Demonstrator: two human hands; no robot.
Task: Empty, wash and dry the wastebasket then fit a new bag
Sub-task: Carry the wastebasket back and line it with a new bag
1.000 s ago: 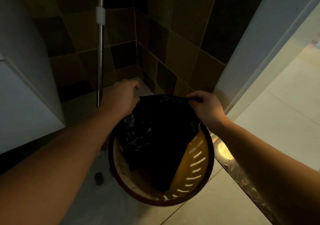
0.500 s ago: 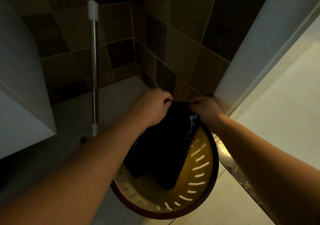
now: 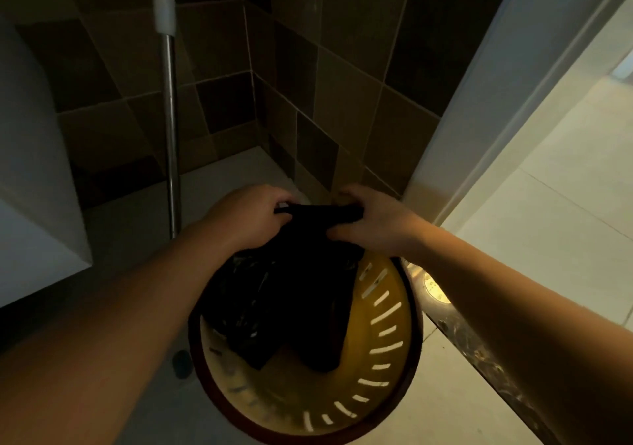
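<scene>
Yellow plastic catches the eye first: the round yellow slotted wastebasket with its dark reddish-brown rim stands on the floor at the doorway, its inner wall cut with short pale slits that fan round the right and near side. Starting at the far left, a pale grey boxy cabinet corner juts into view, smooth and flat-faced. Next to it a thin shiny metal pole with a white plastic collar rises upright in front of the glossy brown and dark square wall tiles, its foot on the dull grey floor. A small dark round spot lies on that floor just left of the basket.

Over to the centre now: the left hand is clenched on the gathered top edge of the crumpled black plastic bin bag, fingers curled round it. Just beside it, the right hand grips the same bunched edge, thumb tucked under the fold. Between them the bag's mouth is pulled into a taut dark band above the basket's far rim, and the wrinkled, faintly shiny body hangs down inside, its lower end clear of the yellow bottom.

On the right, a speckled dark stone threshold strip runs diagonally under the right forearm, and beyond it lie smooth pale floor tiles and a light grey door frame.
</scene>
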